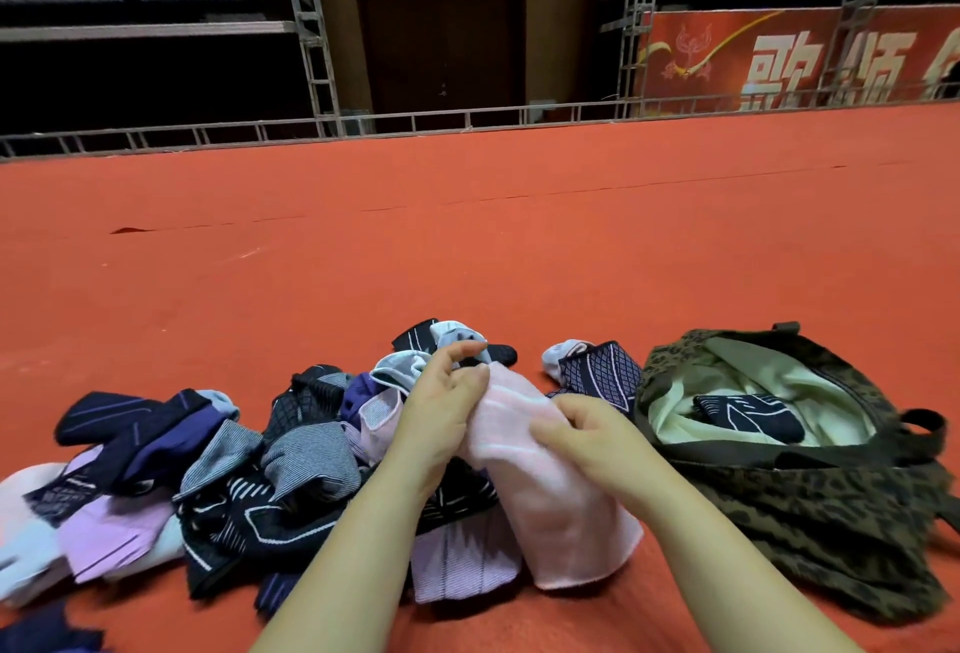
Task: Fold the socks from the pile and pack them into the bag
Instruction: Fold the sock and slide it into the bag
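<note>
- Both hands are clamped on one pink sock (550, 475): the left hand (441, 418) pinches its far end, while the right hand (592, 439) curls over its middle, just beside the left.
- Held at two spots like this, the sock hangs slack towards the person; my guess is the far end is about to be doubled over the rest, so a fold looks to be in hand.
- The pile (234, 455) lies to the left of the hands and under them, dark, grey, lilac and white socks mixed and unfolded, so most of the job looks undone.
- Two more socks (592, 366) sit just beyond the right hand, between it and the bag.
- The bag (831, 507), in leopard print, lies right of the right hand with its mouth open towards the person, probably so a folded sock can drop in without a hand spared to open it.
- A dark sock (748, 416) is already inside on the pale lining.
- Everything rests on a red carpet (467, 247).
</note>
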A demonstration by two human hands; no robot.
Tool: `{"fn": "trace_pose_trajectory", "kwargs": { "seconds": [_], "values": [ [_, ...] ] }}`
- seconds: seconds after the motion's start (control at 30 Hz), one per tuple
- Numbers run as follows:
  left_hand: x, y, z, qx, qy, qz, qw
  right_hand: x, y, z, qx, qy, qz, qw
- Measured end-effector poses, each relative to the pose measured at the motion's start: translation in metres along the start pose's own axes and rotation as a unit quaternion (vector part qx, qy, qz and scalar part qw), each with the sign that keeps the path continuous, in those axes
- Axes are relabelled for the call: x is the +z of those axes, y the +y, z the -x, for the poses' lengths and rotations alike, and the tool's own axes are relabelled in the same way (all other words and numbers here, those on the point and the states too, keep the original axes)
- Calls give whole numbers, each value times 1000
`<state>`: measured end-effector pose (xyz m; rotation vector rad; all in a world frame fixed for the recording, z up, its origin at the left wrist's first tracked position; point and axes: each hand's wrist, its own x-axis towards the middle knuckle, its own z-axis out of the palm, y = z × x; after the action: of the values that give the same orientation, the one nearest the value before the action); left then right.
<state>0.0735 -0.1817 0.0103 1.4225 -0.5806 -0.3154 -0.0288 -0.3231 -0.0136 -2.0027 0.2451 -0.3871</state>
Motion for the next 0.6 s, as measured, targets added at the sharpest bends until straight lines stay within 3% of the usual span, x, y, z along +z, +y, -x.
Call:
{"fn": "trace_pose_trajectory", "kwargs": {
  "seconds": [0.1, 0.17, 0.33, 0.4, 0.6],
  "values": [
    [-8, 1, 5, 18, -53, -12, 998, -4, -2, 3, -2, 25, -246, 969],
    [-14, -1, 9, 19, -88, -13, 996, -9, -2, 4, -11, 26, -299, 954],
    [-19, -2, 9, 69, -68, 70, 993, -17, -1, 9, 17, 35, -189, 981],
    [-20, 5, 5, 94, -59, 49, 993, -20, 2, 12, 19, 21, -133, 991],
    [-9, 43, 3, 146, -176, -49, 972, -26, -11, 12, -25, 5, -142, 989]
  ]
}}
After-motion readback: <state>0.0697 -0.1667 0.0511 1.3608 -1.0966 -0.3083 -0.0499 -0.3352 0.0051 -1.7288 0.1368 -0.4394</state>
